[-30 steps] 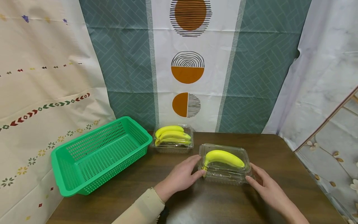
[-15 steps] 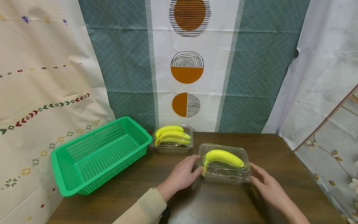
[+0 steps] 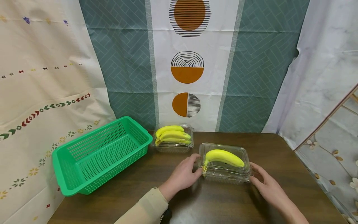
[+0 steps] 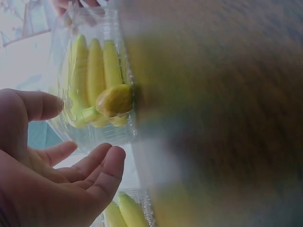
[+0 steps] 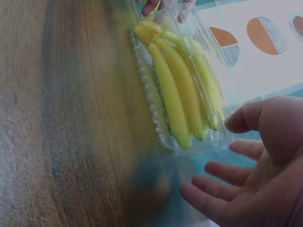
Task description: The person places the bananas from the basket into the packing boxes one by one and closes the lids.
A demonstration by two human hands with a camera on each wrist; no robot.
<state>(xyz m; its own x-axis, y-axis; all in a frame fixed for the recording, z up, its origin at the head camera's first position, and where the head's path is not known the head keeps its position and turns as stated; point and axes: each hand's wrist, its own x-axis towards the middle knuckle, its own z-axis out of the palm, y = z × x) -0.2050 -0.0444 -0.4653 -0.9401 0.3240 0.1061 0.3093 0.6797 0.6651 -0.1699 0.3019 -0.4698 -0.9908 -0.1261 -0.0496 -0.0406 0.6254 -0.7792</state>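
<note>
A clear plastic clamshell box (image 3: 226, 178) stands on the table with a bunch of bananas (image 5: 179, 92) inside; one banana (image 3: 223, 157) curves along the top. At its left end is my left hand (image 3: 181, 175), thumb tip right at the box edge and the other fingers loosely extended. My right hand (image 3: 269, 186) is at the opposite end, its thumb tip also at the edge. In the right wrist view the remaining fingers of the right hand (image 5: 255, 165) spread below the box's end. The yellow-brown stem end (image 4: 115, 100) of the bunch faces the left hand.
Another clear box (image 3: 173, 150) of bananas (image 3: 172, 135) stands behind, near the table's back edge. To the left lies a green plastic basket (image 3: 112, 165) with perforated walls. A patterned curtain (image 3: 128, 62) hangs behind the brown table (image 3: 218, 202).
Both thumbs have shifted slightly outward from the box's front corners to its end edges. The left hand has eased a little away. The box and basket stay in place.
</note>
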